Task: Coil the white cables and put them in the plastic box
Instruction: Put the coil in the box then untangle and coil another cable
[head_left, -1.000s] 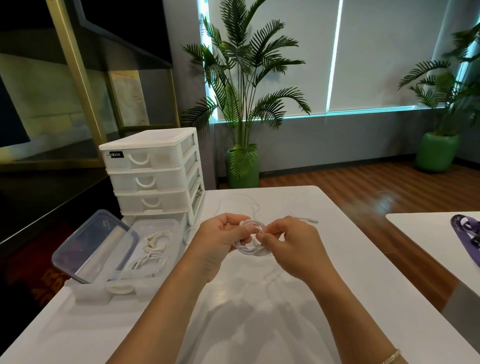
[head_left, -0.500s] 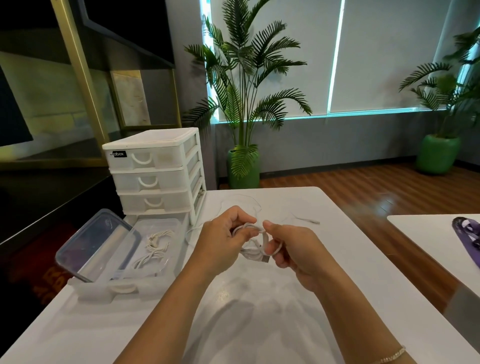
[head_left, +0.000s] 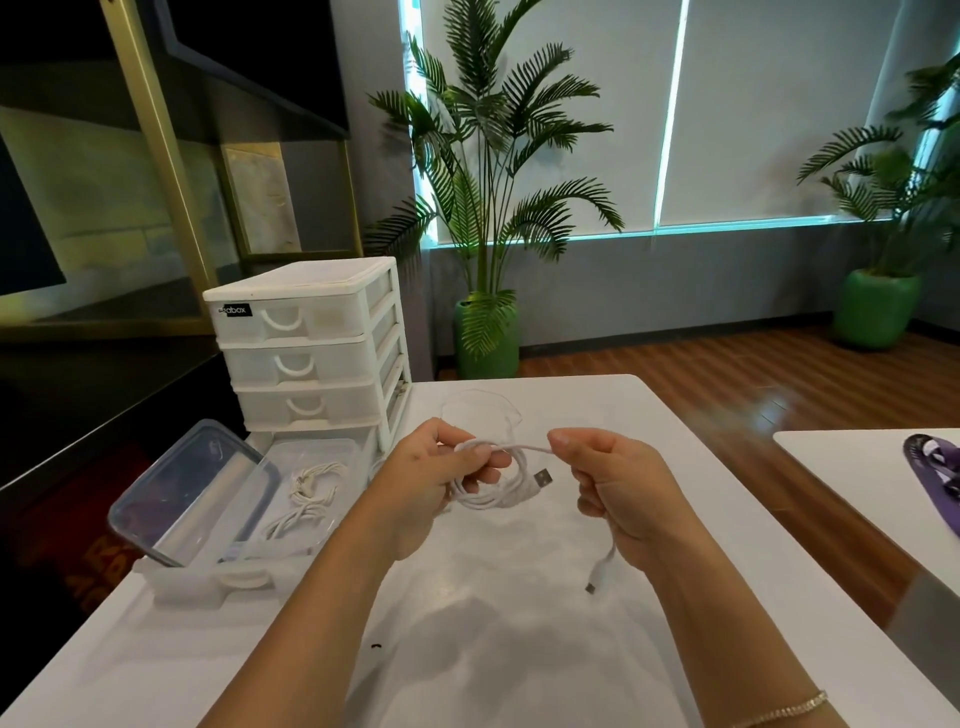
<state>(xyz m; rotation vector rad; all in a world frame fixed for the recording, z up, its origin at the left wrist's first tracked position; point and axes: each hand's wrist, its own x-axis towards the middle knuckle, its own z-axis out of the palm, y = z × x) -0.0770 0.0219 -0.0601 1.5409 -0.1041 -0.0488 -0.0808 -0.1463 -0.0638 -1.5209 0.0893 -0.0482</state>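
Above the white tabletop (head_left: 467, 649), left hand (head_left: 431, 483) fingers pinch a coiled white cable (head_left: 493, 491); right hand (head_left: 618, 488) fingers pinch its loose end.

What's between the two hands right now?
Head view: a taut stretch of the white cable runs from the left hand to the right hand; its USB plug hangs below.

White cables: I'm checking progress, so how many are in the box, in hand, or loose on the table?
In the plastic box: 2 coiled cables
In hand: 1 white cable
Loose on the table: 1 thin cable
Total: 4
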